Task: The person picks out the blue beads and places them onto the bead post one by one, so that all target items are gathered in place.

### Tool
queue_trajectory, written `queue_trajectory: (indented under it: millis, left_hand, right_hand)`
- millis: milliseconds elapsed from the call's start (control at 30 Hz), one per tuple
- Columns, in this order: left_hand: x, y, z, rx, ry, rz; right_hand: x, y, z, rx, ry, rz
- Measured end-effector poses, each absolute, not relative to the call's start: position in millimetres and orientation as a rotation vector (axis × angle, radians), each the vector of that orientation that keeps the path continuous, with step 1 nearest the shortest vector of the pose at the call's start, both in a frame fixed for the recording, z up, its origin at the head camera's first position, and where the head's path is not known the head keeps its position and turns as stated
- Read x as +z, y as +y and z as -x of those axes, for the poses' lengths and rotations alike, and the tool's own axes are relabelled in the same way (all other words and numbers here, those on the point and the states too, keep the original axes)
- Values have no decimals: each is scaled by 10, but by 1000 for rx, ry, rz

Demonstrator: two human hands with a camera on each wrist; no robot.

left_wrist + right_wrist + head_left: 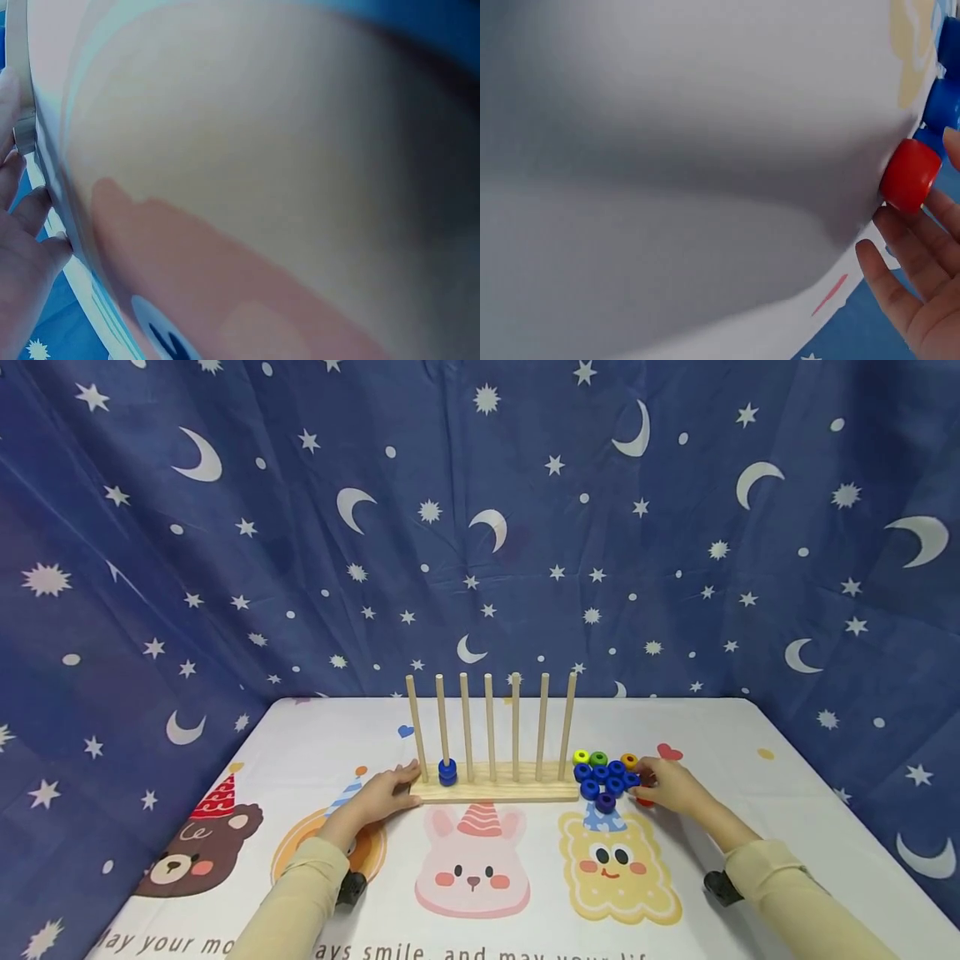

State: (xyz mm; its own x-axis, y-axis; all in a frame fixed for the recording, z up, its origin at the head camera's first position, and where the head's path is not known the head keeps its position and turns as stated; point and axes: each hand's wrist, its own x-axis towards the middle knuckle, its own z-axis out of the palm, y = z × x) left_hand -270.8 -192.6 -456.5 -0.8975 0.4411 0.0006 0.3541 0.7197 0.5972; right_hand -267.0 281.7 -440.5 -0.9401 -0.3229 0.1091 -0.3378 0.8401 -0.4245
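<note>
A wooden rack of upright pegs (pixel 495 792) stands on the table in the head view. Two blue rings (pixel 447 772) are stacked on its second peg from the left. My left hand (pixel 386 793) holds the rack's left end, thumb at the front and fingers behind. The left wrist view catches only part of that hand (pixel 22 247). Beside the rack's right end my right hand (pixel 671 785) reaches in, thumb and forefinger spread about a blue ring (pixel 632 779); whether they touch it is unclear. A red ring (pixel 911 176) lies against its other fingers in the right wrist view.
Loose rings cluster right of the rack: several blue ones (pixel 600 774), a purple one (pixel 606 802), a yellow one (pixel 581 757), a green one (pixel 597 759) and an orange one (pixel 629 762). A printed white cloth (pixel 330 727) covers the table; a starry blue curtain (pixel 420 543) hangs behind.
</note>
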Motion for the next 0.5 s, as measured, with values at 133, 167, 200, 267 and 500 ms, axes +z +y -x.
queue_trajectory:
  millis: [133, 167, 200, 267, 500]
  left_hand:
    - [-4547, -1895, 2725, 918, 2781, -664]
    - [-4544, -1890, 2729, 913, 2783, -665]
    - [-4541, -1888, 2732, 905, 2786, -669]
    - [-4534, -1889, 2733, 904, 2786, -663]
    - [-4535, -1936, 2677, 898, 2785, -657]
  right_hand:
    - [-4387, 2812, 2686, 649, -3016, -420]
    - [-4379, 2810, 2688, 640, -3021, -402]
    - [-4373, 2807, 2690, 632, -3027, -391]
    - [-4369, 2795, 2693, 622, -3040, -383]
    - [-4403, 2700, 2705, 604, -3056, -355]
